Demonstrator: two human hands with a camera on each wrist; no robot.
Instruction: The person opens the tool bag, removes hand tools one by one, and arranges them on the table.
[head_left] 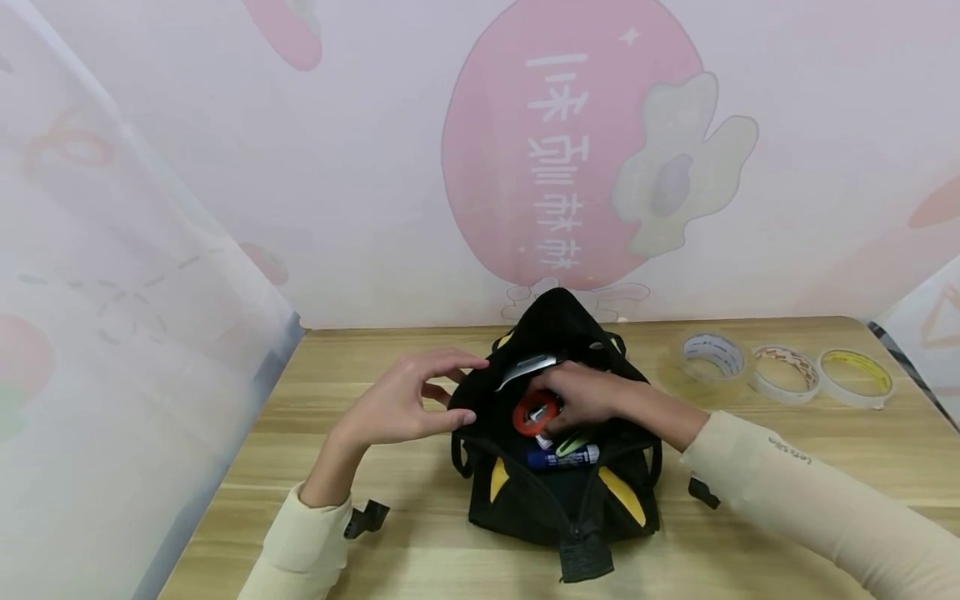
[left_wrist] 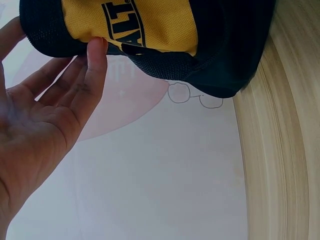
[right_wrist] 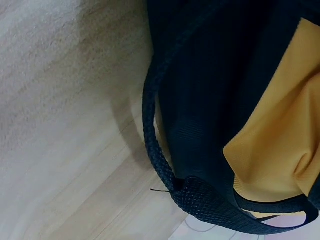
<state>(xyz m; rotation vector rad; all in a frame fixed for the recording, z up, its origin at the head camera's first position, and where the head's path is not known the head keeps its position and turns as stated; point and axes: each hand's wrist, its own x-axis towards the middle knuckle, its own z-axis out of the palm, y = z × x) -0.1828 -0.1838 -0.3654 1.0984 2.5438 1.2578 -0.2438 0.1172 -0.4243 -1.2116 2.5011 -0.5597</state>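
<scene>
A black and yellow tool bag [head_left: 517, 508] stands unzipped on the table. My left hand [head_left: 408, 400] touches its left rim with thumb and fingers spread; in the left wrist view a fingertip of this hand [left_wrist: 45, 120] rests against the yellow side panel. Inside the bag, my right hand [head_left: 585, 396] holds a red tape roll [head_left: 522, 414] by its right side, some fingers hidden. Around it lie a silver-edged tool [head_left: 528, 367], a blue marker [head_left: 573, 457] and a slim green item [head_left: 573, 442]. The right wrist view shows the bag's outer side [right_wrist: 200, 110], not the hand.
Three rolls of clear tape, one large roll [head_left: 712, 357], one middle roll [head_left: 786, 373] and one yellow-cored roll [head_left: 857, 377], lie right of the bag. A loop strap [right_wrist: 150, 125] hangs off the bag's side. Printed cloth [head_left: 360, 167] covers the wall behind the wooden table [head_left: 780, 483].
</scene>
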